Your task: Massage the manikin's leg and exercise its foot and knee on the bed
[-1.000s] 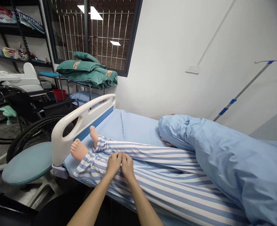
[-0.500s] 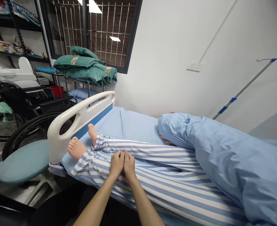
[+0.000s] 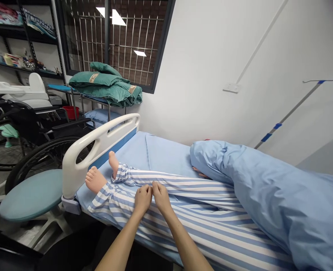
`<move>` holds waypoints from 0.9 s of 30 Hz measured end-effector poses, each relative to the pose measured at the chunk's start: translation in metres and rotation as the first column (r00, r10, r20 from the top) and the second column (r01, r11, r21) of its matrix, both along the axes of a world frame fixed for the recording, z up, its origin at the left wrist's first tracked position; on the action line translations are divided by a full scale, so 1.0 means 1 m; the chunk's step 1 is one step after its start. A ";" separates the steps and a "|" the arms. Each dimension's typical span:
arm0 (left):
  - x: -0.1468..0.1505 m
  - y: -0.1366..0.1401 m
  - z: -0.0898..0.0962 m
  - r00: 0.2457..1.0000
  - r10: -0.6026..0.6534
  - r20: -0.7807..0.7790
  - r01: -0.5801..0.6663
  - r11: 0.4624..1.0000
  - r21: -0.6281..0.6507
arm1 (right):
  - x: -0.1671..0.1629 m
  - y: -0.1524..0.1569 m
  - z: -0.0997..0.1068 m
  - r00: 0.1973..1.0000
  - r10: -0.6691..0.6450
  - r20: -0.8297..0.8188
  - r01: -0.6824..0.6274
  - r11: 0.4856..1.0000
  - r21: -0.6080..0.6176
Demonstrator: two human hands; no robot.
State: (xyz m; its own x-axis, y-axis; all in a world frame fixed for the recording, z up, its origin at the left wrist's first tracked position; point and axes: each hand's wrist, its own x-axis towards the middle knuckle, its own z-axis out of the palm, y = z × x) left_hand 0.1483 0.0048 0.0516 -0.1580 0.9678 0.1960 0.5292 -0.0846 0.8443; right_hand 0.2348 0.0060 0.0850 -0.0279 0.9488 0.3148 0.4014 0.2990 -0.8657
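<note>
My left hand and my right hand are side by side over the blue-and-white striped trousers, around the lower legs of a lying figure. Both are closed, knuckles up and thumbs inward, with a small gap between them. Their undersides are hidden, so whether they hold fabric or press on the leg cannot be told. The figure, which looks like a manikin, has bare feet pointing towards the footboard. A light blue quilt covers its upper part, and some fingers show at the quilt's edge.
A white footboard closes the bed's left end. Beside it stand a round teal stool and a wheelchair. Folded green bedding lies beneath the barred window. A drip pole leans along the right wall.
My hands have moved slightly apart, the right one shifting a little to the right. The whole view has tilted up slightly. The figure and the quilt look unchanged.
</note>
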 end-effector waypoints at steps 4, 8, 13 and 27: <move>0.000 -0.001 0.001 1.000 0.006 -0.017 -0.006 1.000 -0.021 | 0.002 -0.005 -0.008 1.000 0.004 0.003 -0.004 1.000 0.016; 0.001 -0.001 0.001 0.999 0.027 -0.042 -0.027 1.000 0.000 | 0.002 -0.009 -0.029 0.997 -0.071 -0.032 0.071 0.997 0.008; 0.002 -0.001 0.002 0.999 0.003 -0.036 -0.003 1.000 -0.001 | 0.003 -0.009 -0.032 0.995 -0.081 -0.056 0.080 0.997 -0.017; 0.032 0.007 0.024 0.869 -0.026 0.494 0.018 1.000 0.020 | 0.011 -0.004 -0.031 0.946 -0.116 -0.302 0.087 0.990 -0.110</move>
State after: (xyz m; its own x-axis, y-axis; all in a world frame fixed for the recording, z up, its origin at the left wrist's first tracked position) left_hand 0.1807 0.0116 0.0755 -0.2165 0.9698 0.1122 0.0415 -0.1057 0.9935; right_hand 0.2463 0.0020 0.0541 0.1540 0.9671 0.2023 0.1358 0.1821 -0.9739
